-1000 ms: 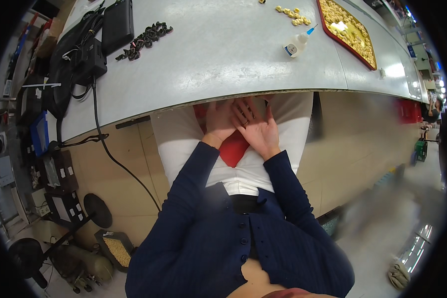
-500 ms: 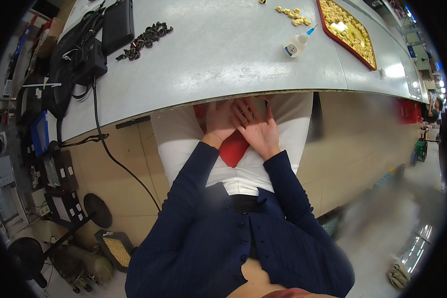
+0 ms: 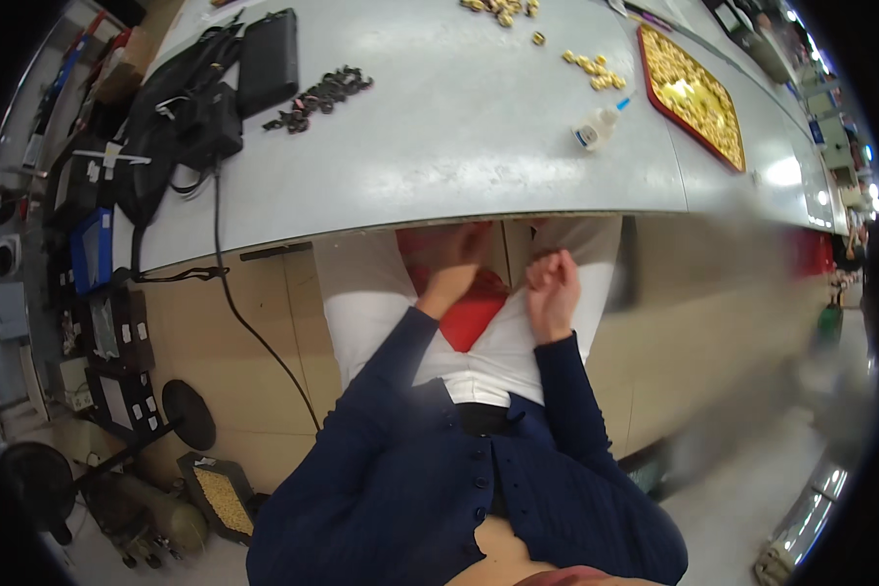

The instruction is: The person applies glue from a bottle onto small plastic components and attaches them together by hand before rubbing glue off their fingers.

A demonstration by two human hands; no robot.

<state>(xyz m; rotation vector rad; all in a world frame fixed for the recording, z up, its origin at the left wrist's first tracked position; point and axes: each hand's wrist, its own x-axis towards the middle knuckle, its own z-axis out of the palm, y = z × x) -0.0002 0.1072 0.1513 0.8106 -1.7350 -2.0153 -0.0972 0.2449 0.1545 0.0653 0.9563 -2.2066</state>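
Grey table (image 3: 410,146) bears black bits (image 3: 324,96); bottle (image 3: 594,131); gold pieces (image 3: 601,74); tray (image 3: 693,132).

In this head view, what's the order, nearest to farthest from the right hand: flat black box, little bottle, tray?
From the right hand:
1. Little bottle, ahead, slightly right.
2. Tray, ahead and farther right.
3. Flat black box, over on the left.

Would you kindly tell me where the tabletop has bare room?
Bare tabletop lies between the black pieces and squeeze bottle, to the near edge. Upper left is crowded by a black case and box; upper right, by a red-rimmed tray.
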